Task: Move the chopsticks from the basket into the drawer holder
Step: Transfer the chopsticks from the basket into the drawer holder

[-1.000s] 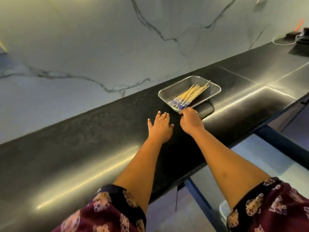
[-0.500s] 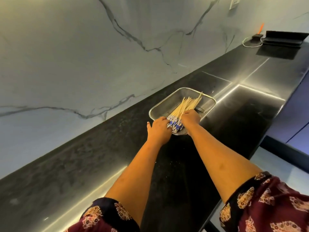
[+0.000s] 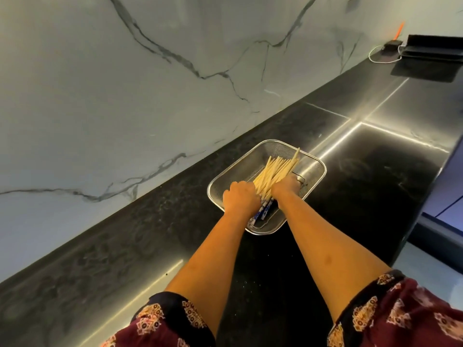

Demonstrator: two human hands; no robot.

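Item, left to right. Marble wall (image 3: 125, 96): pale, grey-veined, backing the whole run. Surface (image 3: 150, 234): dark, polished, running from near left to far right. Left sleeve (image 3: 162, 321): maroon print, forearm bare. Left hand (image 3: 240, 196): inside the basket, knuckles up, fingers curled against the left flank of the bundle; fingertips hidden underneath. Chopsticks (image 3: 273, 171): one loose bundle lying in the basket, pressed between the two hands; long axis runs from the near left, where the blue patterned ends point toward the person, to the far right, where the pale tips fan toward the far corner, one tip riding over the rim. Right hand (image 3: 285, 187): touching the right flank of the bundle, a little farther along the shafts than the left, fingers curled down around them. Basket (image 3: 310, 174): shallow steel mesh, rectangular, set on the surface near its front edge. Right sleeve (image 3: 400, 316): same print. Far right: dark device (image 3: 431, 47) with white cable (image 3: 380, 60). Drawer holder: not in view. Judgement: both hands equally close, gripping mid-shaft from opposite sides; the bundle appears ready to lift as one, kept level along its axis so the loose tips do not spill.
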